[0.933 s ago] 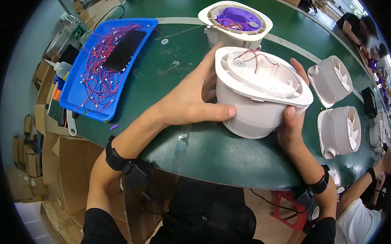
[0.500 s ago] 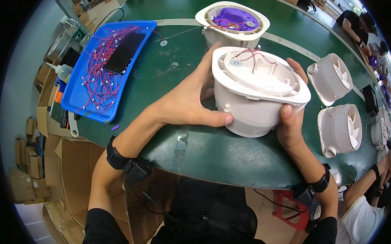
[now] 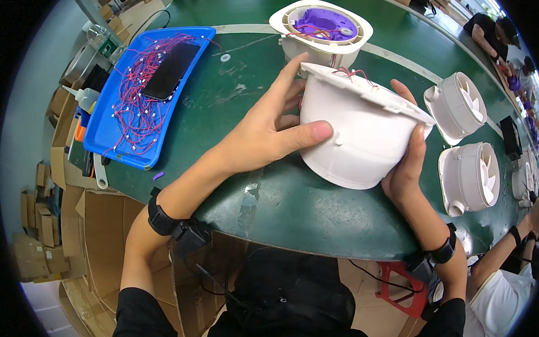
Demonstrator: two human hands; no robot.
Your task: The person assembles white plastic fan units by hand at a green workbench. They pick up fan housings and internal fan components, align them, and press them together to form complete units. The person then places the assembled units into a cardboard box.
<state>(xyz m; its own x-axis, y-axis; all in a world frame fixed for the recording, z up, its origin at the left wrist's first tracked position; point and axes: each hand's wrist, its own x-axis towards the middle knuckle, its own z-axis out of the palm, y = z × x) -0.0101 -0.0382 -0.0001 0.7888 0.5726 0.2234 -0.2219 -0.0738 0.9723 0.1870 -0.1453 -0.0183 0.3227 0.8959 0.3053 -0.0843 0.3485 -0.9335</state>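
Observation:
Between my two hands is a white plastic fan housing [image 3: 357, 130], tilted so its flanged top leans away and its smooth rounded side faces me. Thin red wires [image 3: 354, 75] stick up over its rim. My left hand [image 3: 274, 130] grips the left side, thumb pressed on the wall near a small peg. My right hand [image 3: 407, 163] supports the right side, fingers around the flange. The inside of the housing is hidden by the tilt. Just behind it stands a similar white housing [image 3: 289, 46] with a purple disc-shaped part [image 3: 327, 25] and red wires inside.
A blue tray [image 3: 153, 157] on the left holds tangled red wires [image 3: 133, 96] and a black phone [image 3: 171, 71]. Two white fan units [image 3: 457, 108] with blades stand at the right. A small washer [image 3: 225, 58] lies on the green table [image 3: 220, 111]. Another person's arm [image 3: 501, 252] is at lower right.
The housing in my hands has tipped, its top turning away from me and its side coming into view. My left thumb has slid slightly up and right along the wall.

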